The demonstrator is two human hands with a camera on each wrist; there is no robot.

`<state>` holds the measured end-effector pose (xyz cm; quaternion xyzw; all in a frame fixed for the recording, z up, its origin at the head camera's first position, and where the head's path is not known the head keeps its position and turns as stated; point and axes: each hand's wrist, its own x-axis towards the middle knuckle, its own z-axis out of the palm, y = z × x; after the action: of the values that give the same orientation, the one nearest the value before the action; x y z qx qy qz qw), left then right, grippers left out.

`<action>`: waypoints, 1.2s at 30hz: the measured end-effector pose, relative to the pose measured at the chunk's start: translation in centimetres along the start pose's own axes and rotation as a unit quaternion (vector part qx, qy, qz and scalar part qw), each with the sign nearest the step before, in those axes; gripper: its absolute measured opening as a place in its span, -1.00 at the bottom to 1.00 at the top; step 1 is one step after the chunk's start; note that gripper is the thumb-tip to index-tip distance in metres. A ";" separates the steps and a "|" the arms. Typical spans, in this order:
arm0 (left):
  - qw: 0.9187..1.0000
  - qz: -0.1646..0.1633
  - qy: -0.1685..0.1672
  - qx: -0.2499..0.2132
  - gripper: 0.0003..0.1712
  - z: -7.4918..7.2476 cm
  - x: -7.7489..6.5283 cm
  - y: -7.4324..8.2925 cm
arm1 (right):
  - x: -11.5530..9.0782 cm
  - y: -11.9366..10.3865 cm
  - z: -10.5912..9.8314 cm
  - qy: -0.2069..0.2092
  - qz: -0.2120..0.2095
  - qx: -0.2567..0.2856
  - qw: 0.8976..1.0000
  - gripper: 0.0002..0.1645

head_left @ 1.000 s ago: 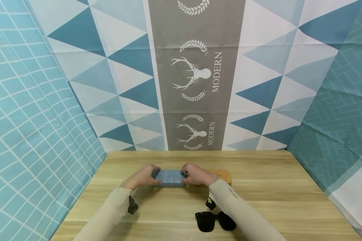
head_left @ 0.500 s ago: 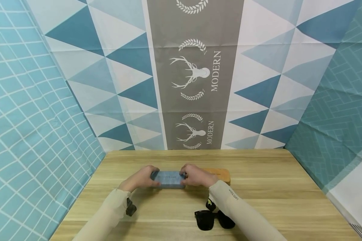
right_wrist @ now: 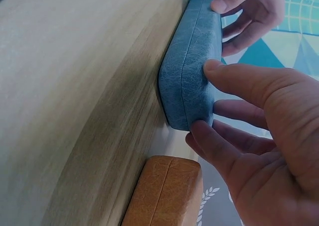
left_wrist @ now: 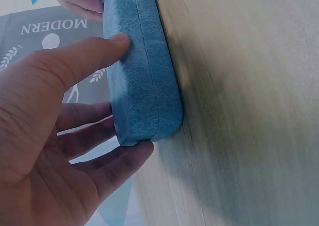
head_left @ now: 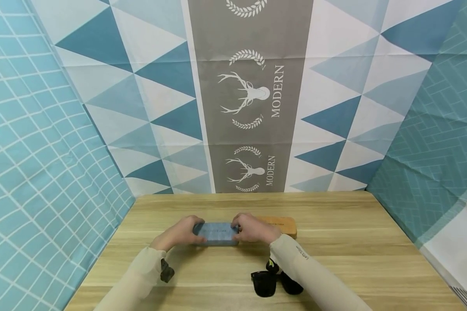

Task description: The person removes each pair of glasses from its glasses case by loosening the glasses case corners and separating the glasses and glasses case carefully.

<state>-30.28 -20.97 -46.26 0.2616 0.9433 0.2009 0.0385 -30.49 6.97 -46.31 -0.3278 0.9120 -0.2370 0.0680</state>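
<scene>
A blue leather-look glasses case [head_left: 216,232] with small lettering on its lid lies on the wooden table, seam side facing the person. My left hand [head_left: 180,233] grips its left end. At the right end my right hand [head_left: 253,229] holds it the same way. In the left wrist view the thumb [left_wrist: 107,49] presses the case's front top edge while fingers reach round the end and back. The right wrist view shows the case's lid and base together along the seam [right_wrist: 185,66], with the right thumb [right_wrist: 224,74] at the upper edge.
An orange-brown glasses case [head_left: 286,224] lies just right of the blue one, partly hidden by the right hand. Black sunglasses [head_left: 264,284] rest near the right forearm, which covers part of them. Patterned cloth walls [head_left: 253,168] stand behind and at both sides of the table.
Both hands have drawn the blue glasses case slightly toward the person. The brown case and the sunglasses stay put on the table, and the head view has shifted a little.
</scene>
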 end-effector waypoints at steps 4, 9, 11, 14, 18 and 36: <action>1.000 0.000 0.000 0.009 -0.26 -0.1 0.1 0.2 | -0.1 -0.1 0.0 0.001 -0.004 0.002 1.000 -0.53; 1.000 0.000 -0.004 0.016 -0.24 -0.2 -0.1 0.4 | -0.1 -0.1 0.1 -0.005 -0.004 0.002 1.000 -0.50; 1.000 0.000 -0.004 0.015 -0.23 -0.2 -0.2 0.5 | -0.2 -0.1 0.1 -0.005 -0.003 0.000 1.000 -0.49; 1.000 0.001 -0.003 0.017 -0.24 -0.2 -0.2 0.7 | -0.2 -0.2 0.0 -0.005 -0.004 -0.007 1.000 -0.51; 1.000 -0.003 -0.005 0.015 -0.25 -0.2 -0.3 0.9 | -0.4 -0.5 0.0 -0.015 -0.018 -0.019 1.000 -0.61; 1.000 -0.001 -0.007 0.007 -0.25 0.1 -0.7 0.4 | -0.7 -0.9 0.2 -0.007 -0.006 -0.036 0.999 -0.51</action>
<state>-29.48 -20.97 -46.24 0.2623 0.9446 0.1927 0.0432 -29.33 6.74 -46.04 -0.3375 0.9173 -0.2024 0.0613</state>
